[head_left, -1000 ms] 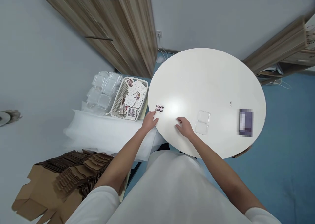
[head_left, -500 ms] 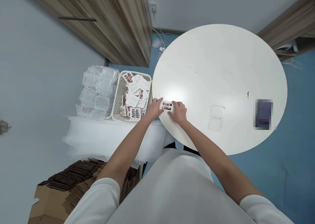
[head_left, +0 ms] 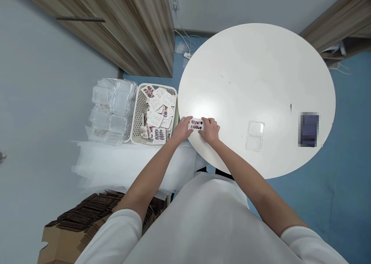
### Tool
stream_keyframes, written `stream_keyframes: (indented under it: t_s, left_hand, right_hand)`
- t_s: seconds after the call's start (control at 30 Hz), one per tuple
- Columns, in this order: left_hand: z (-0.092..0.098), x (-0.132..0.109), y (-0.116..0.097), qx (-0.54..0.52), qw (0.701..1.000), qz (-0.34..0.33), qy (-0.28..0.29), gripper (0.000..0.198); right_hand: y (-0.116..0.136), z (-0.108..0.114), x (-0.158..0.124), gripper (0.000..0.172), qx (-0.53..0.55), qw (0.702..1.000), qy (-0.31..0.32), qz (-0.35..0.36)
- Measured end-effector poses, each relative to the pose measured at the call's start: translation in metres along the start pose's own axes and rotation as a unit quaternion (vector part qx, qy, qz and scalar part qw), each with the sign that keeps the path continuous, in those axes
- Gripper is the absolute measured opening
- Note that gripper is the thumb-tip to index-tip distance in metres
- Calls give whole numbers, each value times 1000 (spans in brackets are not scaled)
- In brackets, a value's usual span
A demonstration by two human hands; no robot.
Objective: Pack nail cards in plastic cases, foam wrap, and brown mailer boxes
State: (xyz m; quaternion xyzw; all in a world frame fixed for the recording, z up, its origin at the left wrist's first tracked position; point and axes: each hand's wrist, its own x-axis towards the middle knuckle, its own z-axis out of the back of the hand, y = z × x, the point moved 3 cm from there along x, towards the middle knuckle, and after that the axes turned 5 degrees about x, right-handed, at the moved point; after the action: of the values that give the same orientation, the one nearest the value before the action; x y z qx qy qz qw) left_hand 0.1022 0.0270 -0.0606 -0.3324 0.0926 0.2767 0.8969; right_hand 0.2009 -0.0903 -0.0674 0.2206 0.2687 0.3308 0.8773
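Observation:
Between my two hands, over the near left edge of the white round table [head_left: 261, 74], is a small white card of press-on nails [head_left: 196, 124] with two rows of dark and pinkish nails facing up. My left hand [head_left: 182, 130] pinches its left end, thumb below and fingers above. On the right end, my right hand [head_left: 211, 130] grips it the same way. Further right on the table lies an opened clear plastic case [head_left: 255, 136], its two halves unfolded flat.
A white basket [head_left: 133, 128] of printed cards and nail sets stands left of the table. Beside it are stacked clear plastic cases [head_left: 111, 109]. White sheeting [head_left: 130, 163] and flattened cardboard boxes [head_left: 66, 237] lie nearer me. A blurred dark object [head_left: 308, 129] sits at the table's right.
The camera view has shifted slightly. Both hands keep hold of the card of press-on nails in nearly the same spot.

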Motion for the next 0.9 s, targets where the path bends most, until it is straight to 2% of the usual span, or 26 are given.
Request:
stream_keyframes:
  t_s: [0.23, 0.5, 0.7, 0.9]
  left_hand:
    - [-7, -11, -1, -15, 999, -28, -32, 69]
    - [-7, -15, -5, -27, 998, -18, -56, 63]
    - [-8, -24, -30, -46, 995, -38, -76, 62]
    - [-32, -36, -77, -54, 995, -60, -59, 67]
  right_hand:
    - [1, -2, -8, 53, 22, 999, -15, 26]
    - [-5, 3, -12, 62, 67, 995, 21, 71]
    - [-22, 24, -31, 70, 109, 986, 9, 124]
    - [-61, 54, -60, 71, 124, 984, -2, 132]
